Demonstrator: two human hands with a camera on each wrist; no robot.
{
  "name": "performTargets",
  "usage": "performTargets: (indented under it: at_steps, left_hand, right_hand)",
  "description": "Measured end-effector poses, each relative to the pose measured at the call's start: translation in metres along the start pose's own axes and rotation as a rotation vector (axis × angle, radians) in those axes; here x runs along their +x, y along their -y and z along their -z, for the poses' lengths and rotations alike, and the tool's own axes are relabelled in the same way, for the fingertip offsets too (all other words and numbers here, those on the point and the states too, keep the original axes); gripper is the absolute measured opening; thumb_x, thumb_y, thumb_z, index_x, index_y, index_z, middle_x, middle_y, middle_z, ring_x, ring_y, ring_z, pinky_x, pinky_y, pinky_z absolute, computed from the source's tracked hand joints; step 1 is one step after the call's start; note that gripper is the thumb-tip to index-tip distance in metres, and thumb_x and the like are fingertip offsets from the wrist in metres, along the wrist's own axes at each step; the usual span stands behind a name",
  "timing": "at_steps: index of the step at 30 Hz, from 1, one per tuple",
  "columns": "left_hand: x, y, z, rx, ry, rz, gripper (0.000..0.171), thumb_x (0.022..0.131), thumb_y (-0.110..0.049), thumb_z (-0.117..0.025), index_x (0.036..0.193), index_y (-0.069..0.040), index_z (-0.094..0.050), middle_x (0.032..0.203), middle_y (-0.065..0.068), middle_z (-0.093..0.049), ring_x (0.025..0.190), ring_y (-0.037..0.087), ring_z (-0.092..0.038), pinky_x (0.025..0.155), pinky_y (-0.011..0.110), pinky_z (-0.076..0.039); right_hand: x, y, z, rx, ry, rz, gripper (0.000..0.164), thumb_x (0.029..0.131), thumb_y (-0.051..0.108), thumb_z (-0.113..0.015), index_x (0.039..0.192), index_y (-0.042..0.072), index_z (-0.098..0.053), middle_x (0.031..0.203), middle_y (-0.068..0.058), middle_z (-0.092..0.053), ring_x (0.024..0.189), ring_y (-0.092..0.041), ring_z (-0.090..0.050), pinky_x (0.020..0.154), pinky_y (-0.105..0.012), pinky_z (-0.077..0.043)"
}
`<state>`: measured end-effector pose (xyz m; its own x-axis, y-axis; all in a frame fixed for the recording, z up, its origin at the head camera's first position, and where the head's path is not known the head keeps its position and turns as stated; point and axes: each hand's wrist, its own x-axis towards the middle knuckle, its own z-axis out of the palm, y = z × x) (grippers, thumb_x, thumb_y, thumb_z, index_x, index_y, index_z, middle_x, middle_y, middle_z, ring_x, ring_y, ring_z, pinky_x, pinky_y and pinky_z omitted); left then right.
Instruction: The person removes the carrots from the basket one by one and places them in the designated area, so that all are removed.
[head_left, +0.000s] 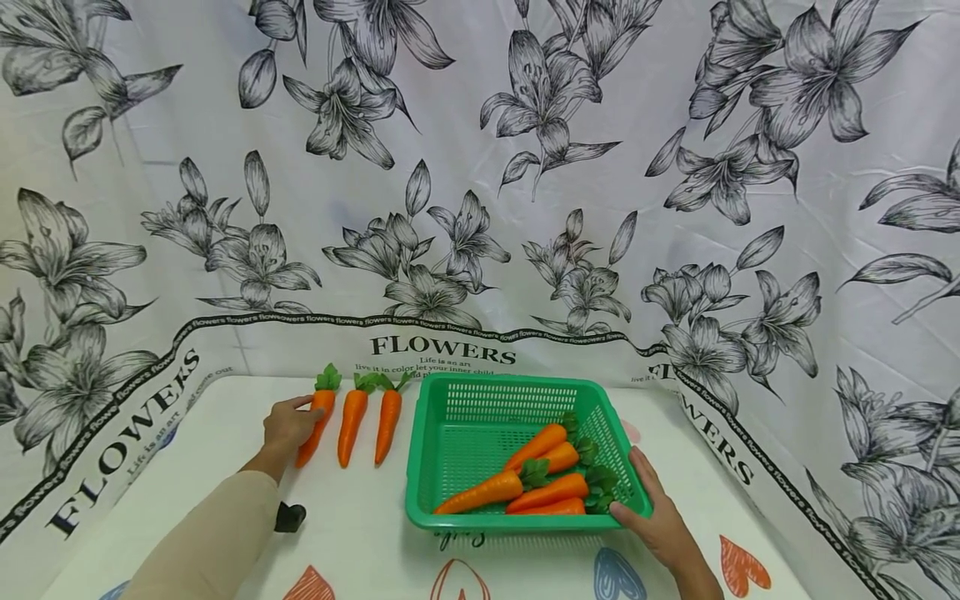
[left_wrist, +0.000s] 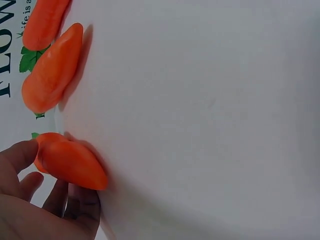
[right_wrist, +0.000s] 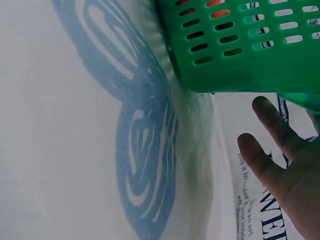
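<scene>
Near the far left of the table, my left hand (head_left: 288, 423) pinches an orange carrot (head_left: 318, 421) around its upper part, below the green leaves. In the left wrist view the thumb and fingers sit on both sides of this carrot (left_wrist: 75, 162). Two more carrots lie to its right, a middle carrot (head_left: 352, 423) and a right carrot (head_left: 387, 423), leaves pointing away. A green plastic basket (head_left: 457, 446) holds several carrots (head_left: 487, 492) in its right and front part. At its front right corner rests my right hand (head_left: 663, 525), fingers extended along the side.
A small black object (head_left: 289, 517) lies beside the left forearm. The white tablecloth (head_left: 352, 533) bears printed hearts, and a flower-printed curtain (head_left: 487, 208) hangs behind and along both sides of the table.
</scene>
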<state>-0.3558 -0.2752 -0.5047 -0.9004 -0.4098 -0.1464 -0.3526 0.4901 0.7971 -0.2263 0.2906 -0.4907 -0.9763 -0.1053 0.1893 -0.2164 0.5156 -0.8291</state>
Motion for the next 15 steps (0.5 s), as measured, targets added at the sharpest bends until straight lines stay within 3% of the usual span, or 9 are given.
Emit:
performTargets:
  at_steps: [9, 13, 15]
  left_hand:
    - [-0.004, 0.007, 0.002, 0.003, -0.015, 0.018, 0.051, 0.081, -0.025, -0.059, 0.126, -0.005, -0.045, 0.107, 0.023, -0.051, 0.086, 0.030, -0.052, 0.057, 0.030, -0.048]
    - [-0.004, 0.011, 0.011, -0.017, 0.063, 0.003, 0.059, 0.078, -0.026, -0.064, 0.128, -0.005, -0.042, 0.106, 0.024, -0.052, 0.086, 0.032, -0.053, 0.060, 0.032, -0.049]
    - [-0.026, 0.001, 0.016, -0.039, 0.054, -0.051, 0.055, 0.080, -0.024, -0.062, 0.128, -0.006, -0.043, 0.103, 0.023, -0.054, 0.082, 0.027, -0.054, 0.060, 0.027, -0.048]
  right_hand:
    - [0.000, -0.001, 0.001, 0.012, 0.012, -0.001, 0.078, 0.079, 0.014, -0.063, 0.140, 0.020, -0.014, 0.143, 0.001, -0.006, 0.128, -0.025, -0.004, 0.094, -0.054, -0.013]
    - [0.000, -0.001, 0.002, 0.013, 0.018, -0.003, 0.078, 0.079, 0.014, -0.063, 0.140, 0.020, -0.015, 0.143, 0.001, -0.005, 0.128, -0.025, -0.004, 0.094, -0.055, -0.013]
    - [-0.001, -0.002, 0.002, 0.015, 0.015, 0.001, 0.078, 0.079, 0.014, -0.063, 0.140, 0.020, -0.015, 0.143, 0.001, -0.006, 0.128, -0.026, -0.004, 0.094, -0.055, -0.013]
